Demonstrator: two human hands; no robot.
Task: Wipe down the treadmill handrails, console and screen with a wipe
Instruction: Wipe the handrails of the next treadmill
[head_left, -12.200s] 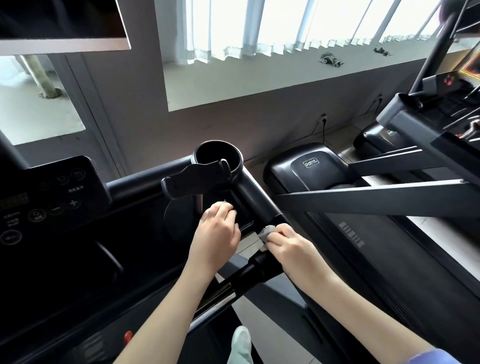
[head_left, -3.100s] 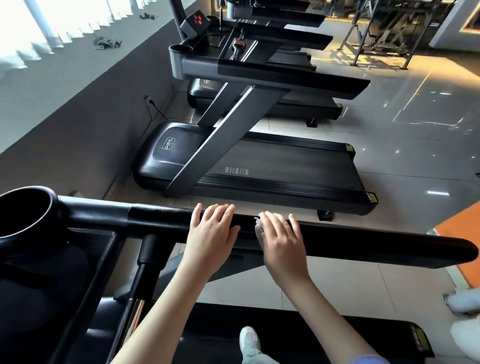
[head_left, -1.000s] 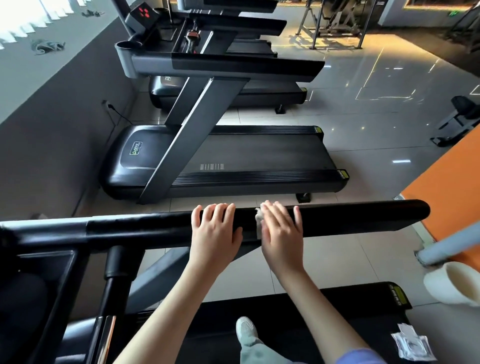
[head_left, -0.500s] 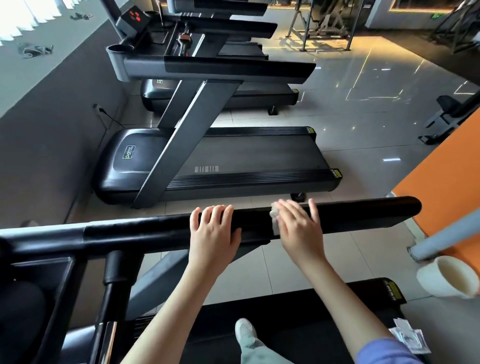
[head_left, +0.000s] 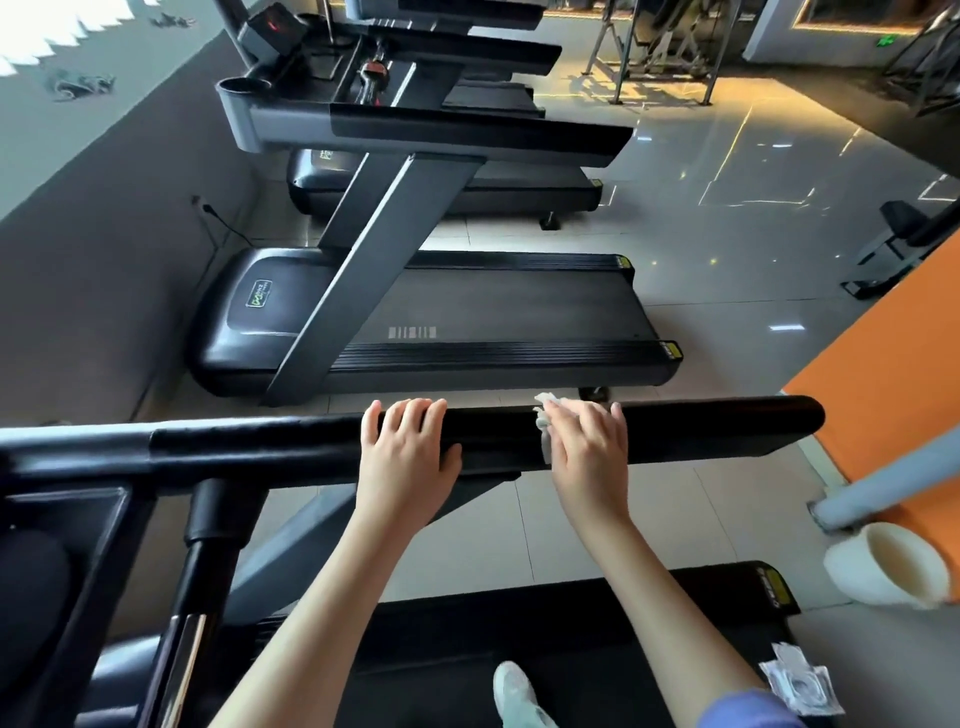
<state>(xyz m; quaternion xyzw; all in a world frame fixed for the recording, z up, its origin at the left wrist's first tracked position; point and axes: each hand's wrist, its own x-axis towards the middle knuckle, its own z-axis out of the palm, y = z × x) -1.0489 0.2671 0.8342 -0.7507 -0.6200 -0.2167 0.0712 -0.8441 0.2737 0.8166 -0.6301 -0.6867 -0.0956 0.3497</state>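
Observation:
A long black handrail (head_left: 701, 426) of the treadmill runs across the view from left to right. My left hand (head_left: 405, 457) lies over the rail near its middle, fingers curled over the far side. To its right, my right hand (head_left: 587, 452) presses a small white wipe (head_left: 543, 421) around the rail; only the wipe's left edge shows past my fingers. The console and screen are out of view; a dark tray corner (head_left: 62, 519) shows at the left.
Beyond the rail stands a second treadmill (head_left: 467, 322), with another one behind it. A white cup-like container (head_left: 893, 571) and a grey pole (head_left: 883, 483) are at the right. An opened wipe packet (head_left: 797, 686) lies on the belt's edge, near my shoe (head_left: 514, 691).
My right hand has slid the wipe to the right along the handrail, away from my left hand, which has stayed in place. The view has shifted a little.

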